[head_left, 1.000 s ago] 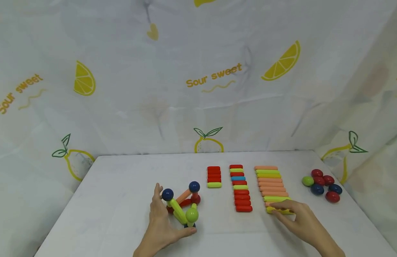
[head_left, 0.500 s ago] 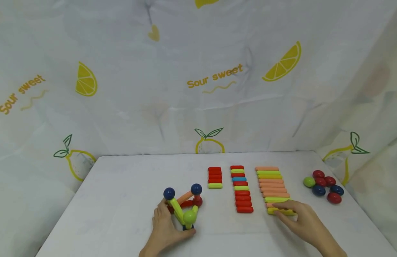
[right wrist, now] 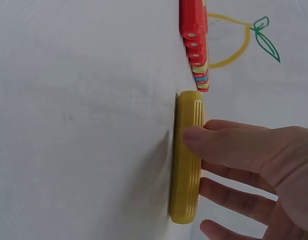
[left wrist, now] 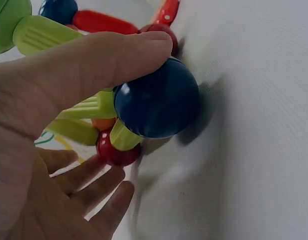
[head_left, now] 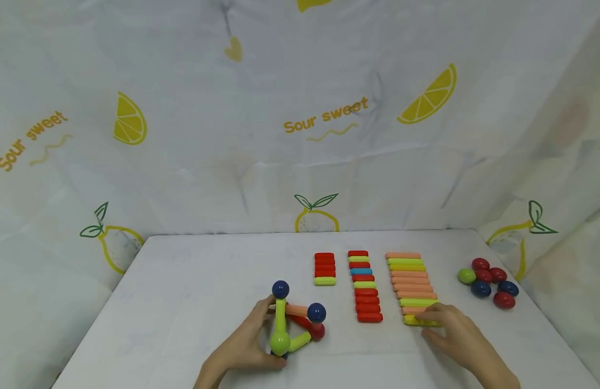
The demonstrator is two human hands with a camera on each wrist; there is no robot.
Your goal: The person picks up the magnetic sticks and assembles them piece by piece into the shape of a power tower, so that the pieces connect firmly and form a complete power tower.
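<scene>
My left hand (head_left: 248, 337) holds a ball-and-stick structure (head_left: 280, 316) of coloured sticks joined by balls. In the left wrist view, the thumb presses a dark blue ball (left wrist: 158, 100) low on it, and the other fingers reach round to a red ball (left wrist: 116, 150). A green ball (head_left: 280, 342) and two blue balls top the structure. At the near end of the right-hand row, my right hand (head_left: 450, 329) pinches a yellow stick (right wrist: 186, 165), thumb on its near face and fingers behind. The stick lies along the tabletop.
Sticks lie in three rows: a short red one (head_left: 324, 265), a longer mostly red one (head_left: 366, 300), and a peach and yellow-green one (head_left: 411, 281). Several loose balls (head_left: 483, 275) cluster at the right edge. A lemon-printed cloth (head_left: 222, 178) hangs behind the table.
My left hand has closed round the structure and turned it, swinging its far side to the right. My right thumb has shifted slightly towards me at the yellow stick.
</scene>
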